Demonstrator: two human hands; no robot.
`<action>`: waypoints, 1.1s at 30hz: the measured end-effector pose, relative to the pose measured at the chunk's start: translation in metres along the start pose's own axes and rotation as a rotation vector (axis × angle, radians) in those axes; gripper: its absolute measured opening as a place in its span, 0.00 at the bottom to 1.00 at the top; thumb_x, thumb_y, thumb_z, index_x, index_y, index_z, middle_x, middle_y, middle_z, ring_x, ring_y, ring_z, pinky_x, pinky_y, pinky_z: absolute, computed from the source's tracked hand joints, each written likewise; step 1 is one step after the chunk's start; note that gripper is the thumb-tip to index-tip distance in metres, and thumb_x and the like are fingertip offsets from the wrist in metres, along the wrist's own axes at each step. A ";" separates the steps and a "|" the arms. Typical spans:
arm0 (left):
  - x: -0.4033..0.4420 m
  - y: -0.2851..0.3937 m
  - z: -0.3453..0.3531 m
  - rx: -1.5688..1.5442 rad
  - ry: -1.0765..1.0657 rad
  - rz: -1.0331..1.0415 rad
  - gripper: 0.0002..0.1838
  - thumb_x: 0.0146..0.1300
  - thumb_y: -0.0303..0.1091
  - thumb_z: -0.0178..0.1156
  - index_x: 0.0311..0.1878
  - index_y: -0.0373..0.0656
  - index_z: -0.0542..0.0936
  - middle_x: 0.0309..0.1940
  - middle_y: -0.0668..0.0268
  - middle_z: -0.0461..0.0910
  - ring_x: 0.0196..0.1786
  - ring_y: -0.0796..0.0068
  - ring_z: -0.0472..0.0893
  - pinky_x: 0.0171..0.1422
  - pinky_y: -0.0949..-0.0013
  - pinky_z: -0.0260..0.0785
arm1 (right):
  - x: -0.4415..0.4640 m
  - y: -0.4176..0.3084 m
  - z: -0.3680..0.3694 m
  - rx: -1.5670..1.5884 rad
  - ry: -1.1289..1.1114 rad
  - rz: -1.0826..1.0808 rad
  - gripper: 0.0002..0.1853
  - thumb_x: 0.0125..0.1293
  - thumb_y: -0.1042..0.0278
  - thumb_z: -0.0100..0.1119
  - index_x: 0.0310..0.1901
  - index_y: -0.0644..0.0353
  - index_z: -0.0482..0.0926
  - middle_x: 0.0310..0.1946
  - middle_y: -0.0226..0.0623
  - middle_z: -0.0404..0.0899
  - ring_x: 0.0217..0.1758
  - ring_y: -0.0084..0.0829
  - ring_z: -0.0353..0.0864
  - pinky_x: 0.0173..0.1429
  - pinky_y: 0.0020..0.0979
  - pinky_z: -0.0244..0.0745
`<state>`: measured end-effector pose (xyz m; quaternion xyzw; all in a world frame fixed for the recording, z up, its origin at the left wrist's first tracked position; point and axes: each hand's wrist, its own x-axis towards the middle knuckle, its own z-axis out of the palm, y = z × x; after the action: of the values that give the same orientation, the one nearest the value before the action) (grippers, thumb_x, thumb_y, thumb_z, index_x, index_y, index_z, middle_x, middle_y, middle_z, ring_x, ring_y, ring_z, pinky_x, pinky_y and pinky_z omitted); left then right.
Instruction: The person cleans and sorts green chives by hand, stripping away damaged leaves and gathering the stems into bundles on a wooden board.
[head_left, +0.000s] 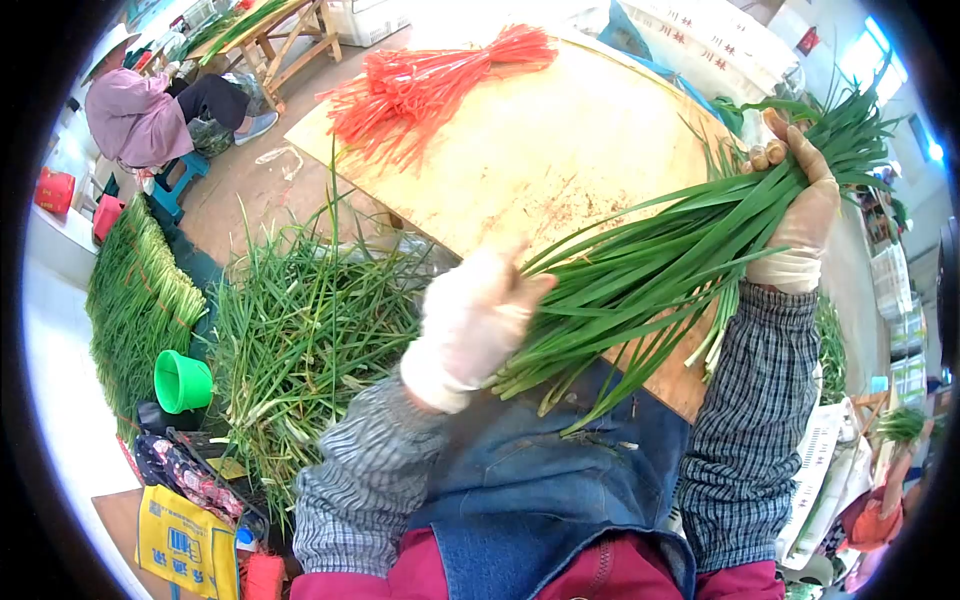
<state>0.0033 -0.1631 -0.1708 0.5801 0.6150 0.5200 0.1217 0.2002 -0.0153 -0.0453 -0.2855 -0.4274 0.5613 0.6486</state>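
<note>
A long bunch of garlic chives [650,265] lies slantwise over the wooden board, leafy tips toward the upper right and pale stem ends toward my lap. My right hand [808,195], in a thin whitish glove, is closed around the bunch near its leafy end. At the stem end is my left hand [468,318], also gloved and smeared by motion. Its thumb side is right beside the chives; whether its fingers grip any is unclear. A few loose stalks [600,440] rest on my blue apron [560,490].
Red plastic ties [430,95] lie on the wooden board [560,130]. To the left are a heap of loose chives [310,340], a green bucket [183,382], stacked tied bunches [140,300] and a yellow bag [185,540]. Another person [140,105] sits at the upper left.
</note>
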 end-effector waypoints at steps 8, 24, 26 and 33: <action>0.026 -0.007 0.027 0.093 -0.099 0.154 0.07 0.51 0.28 0.63 0.34 0.40 0.79 0.26 0.59 0.75 0.29 0.59 0.77 0.34 0.65 0.70 | -0.002 0.001 0.002 -0.011 -0.072 -0.005 0.13 0.61 0.70 0.49 0.41 0.72 0.74 0.19 0.31 0.70 0.23 0.25 0.70 0.27 0.22 0.68; 0.055 0.054 -0.083 -1.280 -0.121 0.001 0.09 0.65 0.29 0.47 0.28 0.38 0.69 0.15 0.73 0.63 0.10 0.86 0.58 0.14 0.80 0.54 | -0.001 0.005 0.006 -0.014 0.014 0.032 0.12 0.61 0.70 0.50 0.40 0.72 0.74 0.19 0.31 0.70 0.23 0.25 0.68 0.28 0.22 0.68; 0.050 0.049 -0.131 -1.436 -0.197 0.171 0.11 0.68 0.30 0.42 0.26 0.42 0.63 0.17 0.73 0.60 0.08 0.86 0.54 0.11 0.80 0.48 | 0.003 0.008 0.006 -0.003 0.002 0.046 0.12 0.61 0.70 0.50 0.40 0.72 0.74 0.19 0.31 0.69 0.23 0.25 0.68 0.28 0.23 0.68; -0.030 -0.035 -0.216 0.218 0.606 -0.399 0.09 0.61 0.27 0.52 0.43 0.39 0.78 0.37 0.62 0.76 0.30 0.75 0.75 0.43 0.70 0.69 | 0.016 0.015 -0.006 0.053 -0.084 0.099 0.13 0.62 0.70 0.51 0.43 0.72 0.74 0.21 0.30 0.70 0.26 0.25 0.70 0.31 0.22 0.71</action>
<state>-0.1716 -0.2886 -0.1190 0.2785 0.7758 0.5655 -0.0291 0.1986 0.0036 -0.0568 -0.2650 -0.4246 0.6153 0.6090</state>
